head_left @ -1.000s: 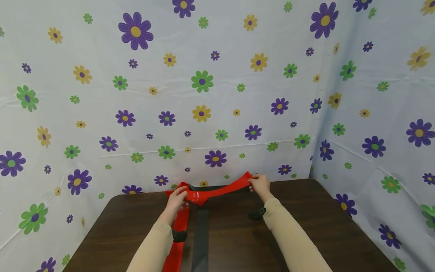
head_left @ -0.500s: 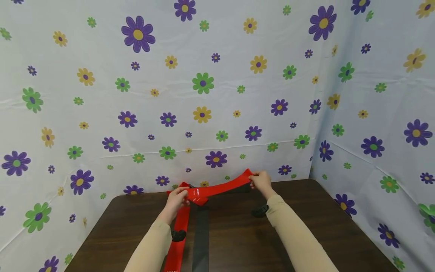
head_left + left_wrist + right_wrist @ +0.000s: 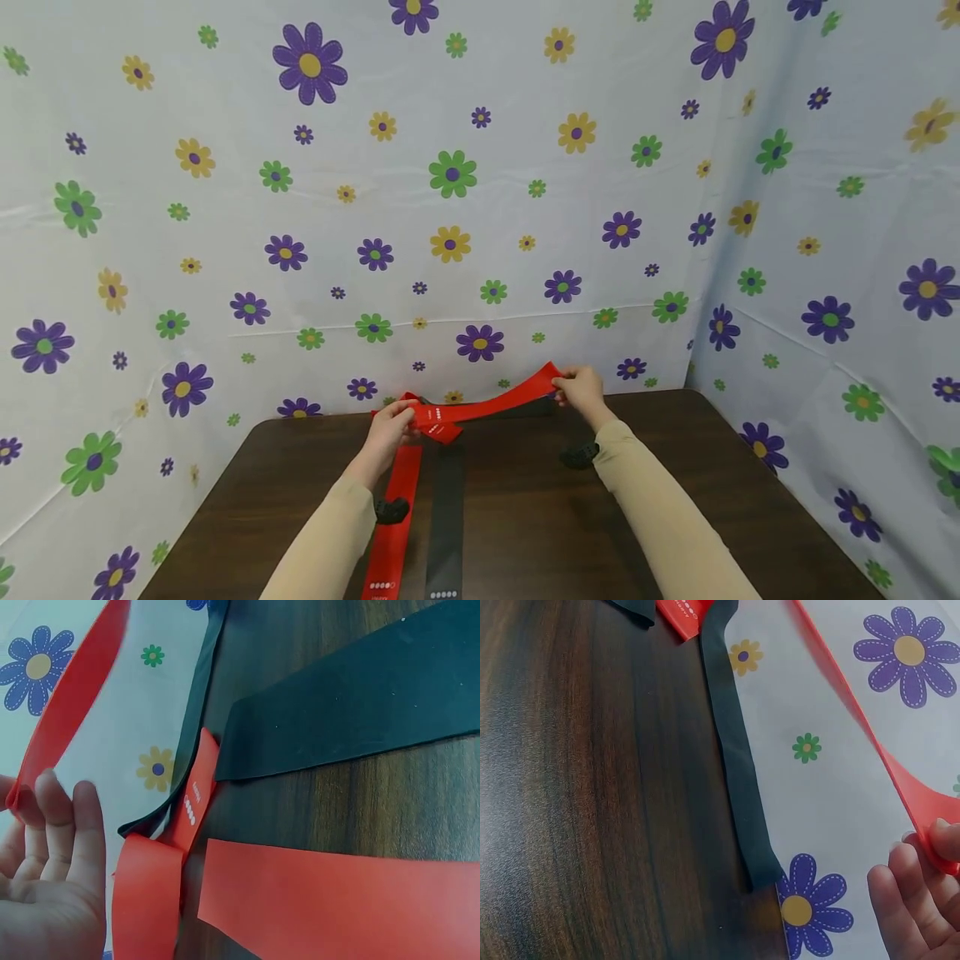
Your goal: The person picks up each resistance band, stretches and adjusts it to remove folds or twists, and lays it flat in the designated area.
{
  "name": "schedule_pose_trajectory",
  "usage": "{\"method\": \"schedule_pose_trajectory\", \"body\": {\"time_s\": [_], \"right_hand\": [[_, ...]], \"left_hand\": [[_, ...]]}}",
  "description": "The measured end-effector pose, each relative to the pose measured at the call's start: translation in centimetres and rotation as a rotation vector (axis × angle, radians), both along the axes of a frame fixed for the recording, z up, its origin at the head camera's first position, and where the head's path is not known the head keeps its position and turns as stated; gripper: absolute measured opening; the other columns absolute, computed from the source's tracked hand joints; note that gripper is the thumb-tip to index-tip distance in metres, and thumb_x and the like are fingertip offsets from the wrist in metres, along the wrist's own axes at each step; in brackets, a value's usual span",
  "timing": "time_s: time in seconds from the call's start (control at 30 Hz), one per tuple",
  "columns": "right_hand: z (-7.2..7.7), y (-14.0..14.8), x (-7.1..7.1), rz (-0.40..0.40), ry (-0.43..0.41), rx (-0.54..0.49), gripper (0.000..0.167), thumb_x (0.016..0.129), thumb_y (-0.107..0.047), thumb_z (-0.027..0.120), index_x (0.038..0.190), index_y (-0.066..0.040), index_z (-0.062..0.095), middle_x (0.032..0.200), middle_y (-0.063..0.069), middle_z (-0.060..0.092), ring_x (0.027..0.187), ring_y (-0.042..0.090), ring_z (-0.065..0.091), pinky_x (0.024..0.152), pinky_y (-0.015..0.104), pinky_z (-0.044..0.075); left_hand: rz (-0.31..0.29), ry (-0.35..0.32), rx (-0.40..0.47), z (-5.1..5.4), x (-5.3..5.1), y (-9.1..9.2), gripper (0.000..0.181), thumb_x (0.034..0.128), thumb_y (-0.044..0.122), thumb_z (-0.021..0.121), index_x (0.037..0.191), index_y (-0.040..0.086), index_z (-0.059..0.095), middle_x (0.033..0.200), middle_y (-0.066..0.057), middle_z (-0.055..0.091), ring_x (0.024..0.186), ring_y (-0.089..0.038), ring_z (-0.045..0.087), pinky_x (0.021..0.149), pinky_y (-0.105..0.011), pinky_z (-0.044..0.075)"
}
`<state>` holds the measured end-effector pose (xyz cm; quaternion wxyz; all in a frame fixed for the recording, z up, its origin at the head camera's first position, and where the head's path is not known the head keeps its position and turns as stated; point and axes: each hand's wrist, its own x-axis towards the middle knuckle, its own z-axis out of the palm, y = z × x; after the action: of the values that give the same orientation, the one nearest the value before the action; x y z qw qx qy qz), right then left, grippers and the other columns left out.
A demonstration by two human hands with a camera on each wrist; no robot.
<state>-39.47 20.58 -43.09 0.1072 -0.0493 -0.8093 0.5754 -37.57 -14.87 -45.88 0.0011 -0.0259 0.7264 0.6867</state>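
A red exercise band [image 3: 498,404] stretches in the air between the two hands, sagging slightly. My left hand [image 3: 390,429] pinches it near white printed marks. Its far end is pinched between the thumb and fingers of my right hand [image 3: 583,390], which is held a little higher. In the left wrist view, the raised red band [image 3: 75,697] runs up from the left fingers [image 3: 88,832]. Below the left hand, another printed red piece [image 3: 193,795] crosses a dark band; whether it joins the held band I cannot tell.
On the brown table [image 3: 540,517], a flat red band [image 3: 395,529] and a dark band [image 3: 447,525] lie side by side, pointing toward me. Another dark strip [image 3: 739,765] lies along the table's back edge, against the flowered cloth wall [image 3: 480,283].
Both hands have risen slightly, with the red band lifted between them. White print by the left hand shows more clearly. The flat bands' near ends have come into view.
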Motion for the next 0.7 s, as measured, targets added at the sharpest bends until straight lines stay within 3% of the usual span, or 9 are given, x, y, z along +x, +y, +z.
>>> {"method": "schedule_pose_trajectory", "body": {"time_s": [0.2, 0.3, 0.33, 0.43, 0.7], "right_hand": [[-0.2, 0.1, 0.4, -0.005, 0.015, -0.010, 0.026, 0.088, -0.003, 0.068, 0.109, 0.010, 0.065, 0.082, 0.020, 0.069, 0.060, 0.023, 0.066, 0.055, 0.033, 0.056], [-0.4, 0.4, 0.5, 0.011, 0.031, 0.003, 0.024, 0.087, -0.002, 0.068, 0.107, 0.011, 0.065, 0.082, 0.020, 0.069, 0.057, 0.018, 0.065, 0.054, 0.032, 0.056], [-0.5, 0.4, 0.5, 0.019, 0.036, 0.007, 0.024, 0.087, -0.002, 0.068, 0.107, 0.011, 0.065, 0.082, 0.021, 0.069, 0.057, 0.019, 0.065, 0.053, 0.031, 0.056], [-0.6, 0.6, 0.6, 0.039, 0.040, 0.024, 0.024, 0.087, -0.003, 0.068, 0.107, 0.011, 0.065, 0.085, 0.024, 0.069, 0.058, 0.020, 0.065, 0.054, 0.031, 0.056], [-0.4, 1.5, 0.8, 0.079, 0.049, 0.086, 0.027, 0.089, -0.005, 0.067, 0.111, 0.010, 0.064, 0.081, 0.017, 0.070, 0.059, 0.019, 0.066, 0.056, 0.032, 0.056]], "left_hand": [[-0.123, -0.005, 0.024, 0.2, 0.6, -0.2, 0.049, 0.0885, 0.002, 0.048, 0.137, 0.003, 0.049, 0.096, -0.013, 0.053, 0.061, -0.019, 0.054, 0.075, -0.041, 0.055], [-0.158, -0.010, 0.014, 0.1, 0.8, -0.4, 0.052, 0.0882, 0.003, 0.048, 0.141, 0.006, 0.048, 0.097, -0.014, 0.052, 0.060, -0.021, 0.054, 0.079, -0.046, 0.054], [-0.162, -0.008, 0.006, -0.3, 0.6, -0.5, 0.053, 0.0883, 0.003, 0.048, 0.141, 0.008, 0.048, 0.095, -0.013, 0.052, 0.060, -0.021, 0.053, 0.080, -0.046, 0.054], [-0.212, -0.006, -0.012, -0.2, 0.9, -0.8, 0.055, 0.0902, 0.004, 0.047, 0.145, 0.008, 0.044, 0.084, -0.008, 0.049, 0.059, -0.020, 0.050, 0.083, -0.048, 0.052], [-0.352, 0.022, -0.078, 0.7, 2.3, -1.0, 0.055, 0.0918, 0.002, 0.044, 0.147, 0.007, 0.039, 0.073, -0.005, 0.046, 0.056, -0.019, 0.041, 0.079, -0.044, 0.053]]}}
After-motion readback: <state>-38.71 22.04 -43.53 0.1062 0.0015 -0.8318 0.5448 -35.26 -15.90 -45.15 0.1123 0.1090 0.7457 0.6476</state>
